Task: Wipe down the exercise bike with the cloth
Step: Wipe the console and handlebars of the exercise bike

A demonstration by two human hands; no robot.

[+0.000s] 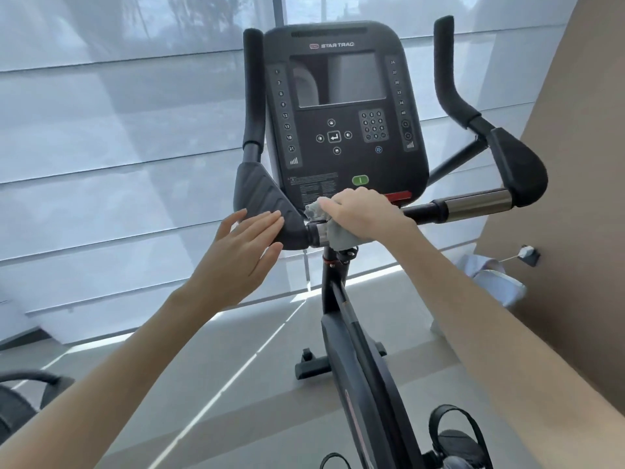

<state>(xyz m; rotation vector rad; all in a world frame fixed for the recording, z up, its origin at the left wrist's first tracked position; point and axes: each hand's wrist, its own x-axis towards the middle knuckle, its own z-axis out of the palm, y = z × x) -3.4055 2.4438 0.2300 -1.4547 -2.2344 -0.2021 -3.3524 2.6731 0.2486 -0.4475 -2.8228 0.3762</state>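
Note:
A black exercise bike stands in front of me, its console screen dark, with upright handlebars on both sides. My right hand presses a crumpled grey cloth onto the horizontal handlebar just below the console. My left hand has its fingers spread and rests flat against the black left handlebar pad, holding nothing. The bike frame runs down to a pedal with a strap at the lower right.
Window blinds fill the wall behind the bike. A brown wall stands at the right, with a wall socket and cable and a pale bundle of fabric below it. Part of another machine shows at lower left.

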